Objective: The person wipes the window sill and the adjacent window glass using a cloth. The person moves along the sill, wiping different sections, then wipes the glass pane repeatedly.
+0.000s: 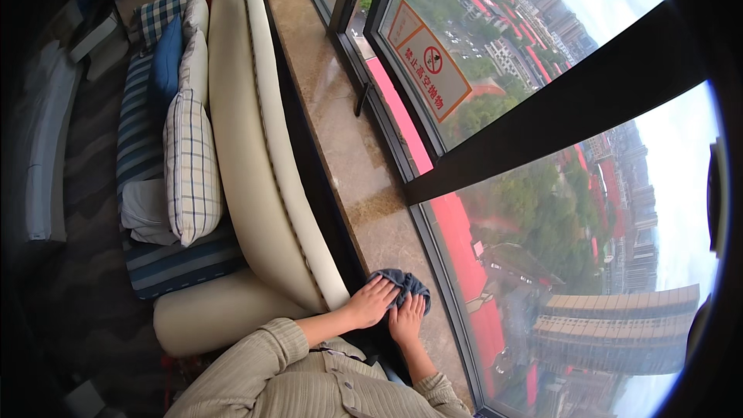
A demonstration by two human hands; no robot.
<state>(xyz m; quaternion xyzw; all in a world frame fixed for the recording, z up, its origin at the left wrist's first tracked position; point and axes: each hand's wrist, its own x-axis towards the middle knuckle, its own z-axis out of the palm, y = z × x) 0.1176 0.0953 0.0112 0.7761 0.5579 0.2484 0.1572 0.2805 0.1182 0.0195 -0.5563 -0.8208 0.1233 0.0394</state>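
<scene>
A crumpled dark blue-grey cloth (413, 284) lies bunched on the brown marble windowsill (371, 186), near its inner edge. My left hand (371, 302) rests over the cloth's left side, fingers extended across it. Close beside it, my right hand (407, 319) presses its fingertips onto the cloth's lower right part. Both hands hold the cloth against the stone, and what lies under the fingers is hidden.
Left of the sill stands a cream sofa (241, 128) with a checked pillow (191, 168) and a blue cushion (167, 64); a dark gap separates them. A dark-framed window (557, 110) runs along the right, with a handle (363, 100) and a warning sticker (432, 64).
</scene>
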